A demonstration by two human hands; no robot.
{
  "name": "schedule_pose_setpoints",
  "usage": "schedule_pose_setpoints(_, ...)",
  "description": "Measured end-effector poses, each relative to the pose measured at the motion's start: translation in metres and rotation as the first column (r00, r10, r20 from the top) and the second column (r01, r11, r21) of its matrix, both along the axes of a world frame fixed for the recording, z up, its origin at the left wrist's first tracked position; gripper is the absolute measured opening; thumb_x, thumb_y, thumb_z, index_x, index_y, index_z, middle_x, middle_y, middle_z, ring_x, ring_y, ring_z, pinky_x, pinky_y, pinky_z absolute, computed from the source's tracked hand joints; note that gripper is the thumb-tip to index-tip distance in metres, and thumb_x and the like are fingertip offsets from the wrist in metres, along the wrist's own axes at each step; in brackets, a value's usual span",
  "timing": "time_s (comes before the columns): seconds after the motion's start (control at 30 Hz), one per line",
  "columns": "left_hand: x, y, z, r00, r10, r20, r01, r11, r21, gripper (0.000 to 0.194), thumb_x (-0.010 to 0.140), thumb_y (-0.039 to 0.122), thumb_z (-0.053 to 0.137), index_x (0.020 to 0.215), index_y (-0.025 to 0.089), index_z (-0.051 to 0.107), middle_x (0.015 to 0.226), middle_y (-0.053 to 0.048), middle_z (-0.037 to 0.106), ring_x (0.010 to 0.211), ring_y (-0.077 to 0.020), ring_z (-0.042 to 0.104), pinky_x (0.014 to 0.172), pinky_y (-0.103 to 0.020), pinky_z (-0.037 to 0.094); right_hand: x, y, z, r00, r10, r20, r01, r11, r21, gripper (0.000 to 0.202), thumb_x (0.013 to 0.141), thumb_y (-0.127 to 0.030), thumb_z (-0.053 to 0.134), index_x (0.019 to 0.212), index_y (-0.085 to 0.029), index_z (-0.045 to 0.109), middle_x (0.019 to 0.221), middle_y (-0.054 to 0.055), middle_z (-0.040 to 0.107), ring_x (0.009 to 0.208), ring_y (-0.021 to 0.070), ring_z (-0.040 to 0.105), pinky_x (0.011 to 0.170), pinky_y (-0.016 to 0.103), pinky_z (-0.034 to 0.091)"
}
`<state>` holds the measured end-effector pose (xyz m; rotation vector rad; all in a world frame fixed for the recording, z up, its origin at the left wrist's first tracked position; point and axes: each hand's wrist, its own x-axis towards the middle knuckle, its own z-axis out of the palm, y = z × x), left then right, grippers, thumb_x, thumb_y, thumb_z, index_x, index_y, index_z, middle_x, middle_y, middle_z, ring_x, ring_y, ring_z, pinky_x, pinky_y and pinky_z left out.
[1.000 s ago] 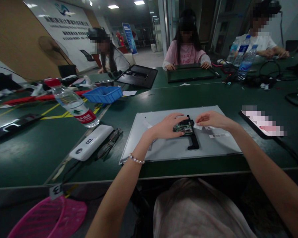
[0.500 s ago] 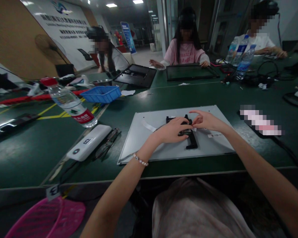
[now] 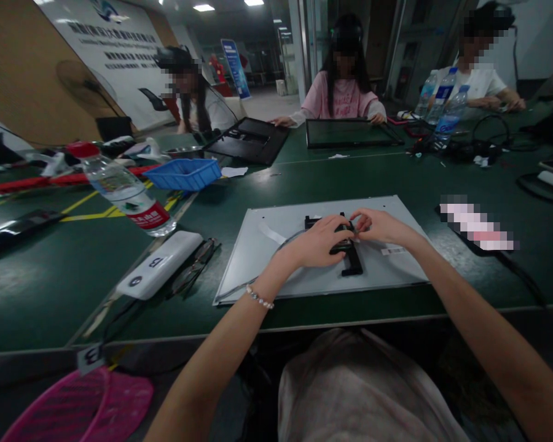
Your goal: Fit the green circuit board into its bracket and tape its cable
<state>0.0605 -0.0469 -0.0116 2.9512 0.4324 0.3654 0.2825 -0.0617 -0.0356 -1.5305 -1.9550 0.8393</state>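
Note:
A flat grey-white panel lies on the green table in front of me. On it rests a black plastic bracket, partly covered by my hands. My left hand lies over the bracket's left and middle part, its fingers curved around a dark piece there. Beside it, at the bracket's right side, my right hand has thumb and index finger pinched on something small that I cannot make out. A thin grey cable runs from under my left hand to the panel's lower left corner.
Left of the panel are glasses, a white power bank, a water bottle and a blue tray. A phone lies at the right. Across the table, people sit by a black frame and a black cover.
My right fingers have curled in closer beside my left hand. Across the table, a person's hand has moved onto the black cover. The whole view has shifted slightly.

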Motion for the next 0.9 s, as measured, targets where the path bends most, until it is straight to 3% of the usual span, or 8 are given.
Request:
schedule_pose_setpoints(0.23, -0.001, 0.000, 0.000, 1.000, 0.004, 0.005, -0.004, 1.000, -0.003, 0.040, 0.081, 0.021, 0.054, 0.121, 0.019, 0.053, 0.129, -0.012, 0.046, 0.126, -0.0281, 0.040, 0.109, -0.046, 0.032, 0.001, 0.002, -0.004, 1.000, 0.019, -0.021, -0.019, 1.000, -0.007, 0.040, 0.068, -0.011, 0.069, 0.106, -0.018, 0.060, 0.083, 0.003, 0.067, 0.077, 0.0162, 0.064, 0.072, 0.028, 0.051)
schedule_pose_setpoints(0.4, -0.001, -0.001, 0.002, 1.000, 0.002, 0.000, -0.002, 0.999, -0.042, 0.047, 0.080, 0.020, 0.056, 0.126, 0.021, 0.051, 0.134, -0.012, 0.044, 0.130, -0.0286, 0.037, 0.111, -0.047, 0.029, 0.003, -0.002, 0.006, 0.997, 0.008, -0.076, -0.008, 1.000, 0.004, 0.038, 0.068, -0.012, 0.069, 0.105, -0.017, 0.061, 0.090, 0.005, 0.067, 0.082, 0.0170, 0.064, 0.075, 0.029, 0.051)
schedule_pose_setpoints(0.6, -0.010, 0.003, 0.021, 1.000, 0.012, 0.021, -0.010, 0.995, -0.096, 0.046, 0.083, 0.025, 0.055, 0.129, 0.023, 0.050, 0.136, -0.011, 0.044, 0.129, -0.0268, 0.039, 0.110, -0.043, 0.031, 0.005, -0.004, 0.015, 0.986, -0.030, -0.162, 0.036, 0.999, 0.035, 0.031, 0.072, -0.013, 0.066, 0.102, -0.017, 0.062, 0.099, 0.008, 0.067, 0.087, 0.0190, 0.065, 0.076, 0.031, 0.052)
schedule_pose_setpoints(0.77, -0.041, 0.010, 0.046, 0.972, 0.236, 0.008, -0.235, 0.969, -0.077, 0.039, 0.088, 0.028, 0.049, 0.126, 0.020, 0.052, 0.129, -0.010, 0.050, 0.120, -0.0244, 0.048, 0.105, -0.040, 0.037, 0.006, -0.007, 0.017, 0.990, -0.013, -0.141, 0.021, 0.998, 0.055, 0.026, 0.075, -0.015, 0.064, 0.101, -0.017, 0.065, 0.098, 0.008, 0.069, 0.087, 0.0194, 0.065, 0.080, 0.033, 0.051)
schedule_pose_setpoints(0.9, -0.086, 0.021, 0.044, 0.845, 0.533, 0.032, -0.532, 0.846, -0.029, 0.040, 0.089, 0.035, 0.047, 0.125, 0.019, 0.053, 0.123, -0.009, 0.053, 0.114, -0.0245, 0.051, 0.104, -0.040, 0.038, 0.000, -0.010, 0.022, 0.993, 0.011, -0.120, 0.003, 0.993, 0.117, 0.022, 0.078, -0.017, 0.061, 0.100, -0.018, 0.067, 0.096, 0.006, 0.070, 0.089, 0.0189, 0.065, 0.084, 0.034, 0.049)
